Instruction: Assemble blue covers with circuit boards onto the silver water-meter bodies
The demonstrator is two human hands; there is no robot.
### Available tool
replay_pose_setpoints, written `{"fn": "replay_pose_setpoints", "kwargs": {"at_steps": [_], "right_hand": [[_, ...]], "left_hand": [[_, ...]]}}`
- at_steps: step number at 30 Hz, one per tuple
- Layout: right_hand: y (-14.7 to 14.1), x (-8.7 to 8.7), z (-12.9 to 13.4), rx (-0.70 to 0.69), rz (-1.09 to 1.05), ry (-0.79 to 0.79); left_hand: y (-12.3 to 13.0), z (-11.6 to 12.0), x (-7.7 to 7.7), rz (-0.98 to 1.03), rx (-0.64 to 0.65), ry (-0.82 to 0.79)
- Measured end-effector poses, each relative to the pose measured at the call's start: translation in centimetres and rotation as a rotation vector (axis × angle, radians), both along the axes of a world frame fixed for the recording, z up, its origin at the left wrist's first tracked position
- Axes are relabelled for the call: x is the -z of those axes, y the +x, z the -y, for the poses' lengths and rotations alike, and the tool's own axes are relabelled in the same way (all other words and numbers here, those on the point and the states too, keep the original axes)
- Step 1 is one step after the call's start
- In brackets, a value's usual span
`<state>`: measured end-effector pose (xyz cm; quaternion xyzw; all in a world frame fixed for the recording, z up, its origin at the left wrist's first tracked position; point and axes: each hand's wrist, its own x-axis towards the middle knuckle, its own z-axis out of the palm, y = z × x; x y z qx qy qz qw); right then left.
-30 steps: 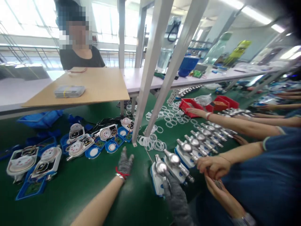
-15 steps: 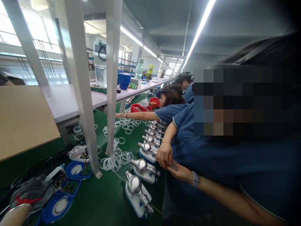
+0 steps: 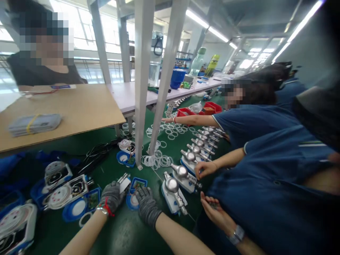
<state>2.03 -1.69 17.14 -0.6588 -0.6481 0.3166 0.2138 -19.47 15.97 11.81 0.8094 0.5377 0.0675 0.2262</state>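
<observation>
My left hand (image 3: pixel 113 194), in a grey knit glove with a red cord at the wrist, is closed around a white housing part (image 3: pixel 124 183) with metal fittings at its upper end. Right beside it, my gloved right hand (image 3: pixel 148 207) lies with fingers stretched out over the edge of a blue housing half (image 3: pixel 129 202). A green circuit board (image 3: pixel 138 184) shows in that half's upper section. The right thumb is hidden. Right of my hands stands a white-and-blue device with a silver dome (image 3: pixel 172 185), first of a row.
Opened housings (image 3: pixel 62 193) and a black cable bundle (image 3: pixel 99 156) lie left. White rings (image 3: pixel 159 161) are scattered around metal posts (image 3: pixel 145 81). A cardboard sheet (image 3: pixel 87 106) juts in at left. A co-worker's hands (image 3: pixel 205 170) are at the right; others sit beyond.
The view has swung left. My left hand, blurred at the lower left before, is now nearer the middle holding the white housing part. My right hand has come into view at the blue half.
</observation>
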Motion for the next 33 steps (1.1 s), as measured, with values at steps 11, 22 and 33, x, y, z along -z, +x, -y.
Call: {"fn": "replay_pose_setpoints", "kwargs": {"at_steps": [11, 22, 33], "right_hand": [[1.3, 5.7, 8.6, -0.176, 0.175, -0.135], [-12.1, 9.9, 7.3, -0.476, 0.263, -0.093], [-12.2, 8.9, 3.9, 0.074, 0.331, -0.204]], "left_hand": [[-9.1, 12.1, 2.0, -0.132, -0.316, -0.207], [-15.1, 20.1, 1.0, -0.163, -0.567, -0.292], [-5.4, 18.1, 2.7, -0.174, 0.346, 0.003]]}}
